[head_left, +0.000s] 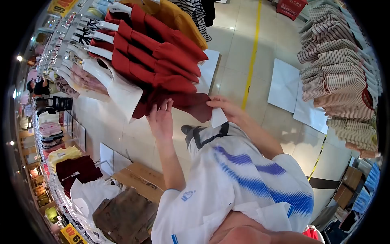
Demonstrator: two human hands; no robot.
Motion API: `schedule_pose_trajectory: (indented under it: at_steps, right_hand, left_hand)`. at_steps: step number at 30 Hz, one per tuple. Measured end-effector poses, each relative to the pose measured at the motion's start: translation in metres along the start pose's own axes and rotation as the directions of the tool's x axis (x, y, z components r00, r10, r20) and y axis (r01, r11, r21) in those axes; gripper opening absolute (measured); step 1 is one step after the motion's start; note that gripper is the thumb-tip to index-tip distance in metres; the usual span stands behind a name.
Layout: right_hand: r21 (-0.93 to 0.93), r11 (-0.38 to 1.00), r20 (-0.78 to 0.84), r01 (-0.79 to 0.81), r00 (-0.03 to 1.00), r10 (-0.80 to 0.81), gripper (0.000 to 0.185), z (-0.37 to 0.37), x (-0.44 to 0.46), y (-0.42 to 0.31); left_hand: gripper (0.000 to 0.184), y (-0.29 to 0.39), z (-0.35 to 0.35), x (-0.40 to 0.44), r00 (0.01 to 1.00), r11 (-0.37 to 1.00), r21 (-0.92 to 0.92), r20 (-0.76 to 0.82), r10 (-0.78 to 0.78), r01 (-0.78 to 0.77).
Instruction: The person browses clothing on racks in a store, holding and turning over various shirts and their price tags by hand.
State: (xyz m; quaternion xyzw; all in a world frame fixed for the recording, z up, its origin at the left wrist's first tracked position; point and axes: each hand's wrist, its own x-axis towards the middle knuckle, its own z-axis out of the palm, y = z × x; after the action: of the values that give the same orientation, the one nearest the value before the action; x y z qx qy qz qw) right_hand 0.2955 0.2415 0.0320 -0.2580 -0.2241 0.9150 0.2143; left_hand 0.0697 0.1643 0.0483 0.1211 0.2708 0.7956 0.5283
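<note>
A dark red garment (185, 101) hangs at the near end of a row of red shirts (150, 53), its lower part stretched toward me. At its right end, my right hand (224, 107) is closed, pinching the edge of the cloth between thumb and fingers. Just below those fingers a white tag (219, 118) shows. My left hand (161, 121) rests against the garment's near side, fingers apart and partly raised. A white collared shirt (115, 85) hangs beside it on the left.
Striped shirts (341, 73) hang on a rack at right, above white floor panels (283, 83). At lower left are a cardboard box (140, 179), a brown garment (124, 215) and folded clothes. Yellow tape (252, 49) runs along the tiled floor. Another person (40, 87) stands far left.
</note>
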Motion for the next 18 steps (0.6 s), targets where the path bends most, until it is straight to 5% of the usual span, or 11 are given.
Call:
schedule_pose_trajectory:
  at_steps: [6, 9, 13, 18]
  right_hand:
    - [0.117, 0.993, 0.037, -0.014, 0.999, 0.01, 0.024, 0.007, 0.007, 0.005]
    - [0.167, 0.985, 0.039, -0.045, 0.998, 0.039, 0.02, 0.018, 0.0, -0.002]
    - [0.165, 0.985, 0.105, -0.041, 0.994, 0.024, 0.018, 0.01, 0.004, 0.008]
    - [0.145, 0.989, 0.157, -0.026, 0.988, 0.003, 0.017, 0.006, 0.009, 0.013]
  left_hand:
    - [0.02, -0.023, 0.007, -0.028, 0.992, 0.954, 0.3, 0.128, -0.017, -0.023]
    - [0.024, -0.034, 0.009, -0.043, 0.994, 0.73, 0.681, -0.026, 0.106, -0.06]
    - [0.029, -0.036, 0.003, -0.054, 0.997, 0.651, 0.756, 0.023, 0.071, -0.063]
    - [0.039, -0.043, 0.005, -0.054, 0.981, 0.279, 0.943, 0.157, 0.111, -0.182]
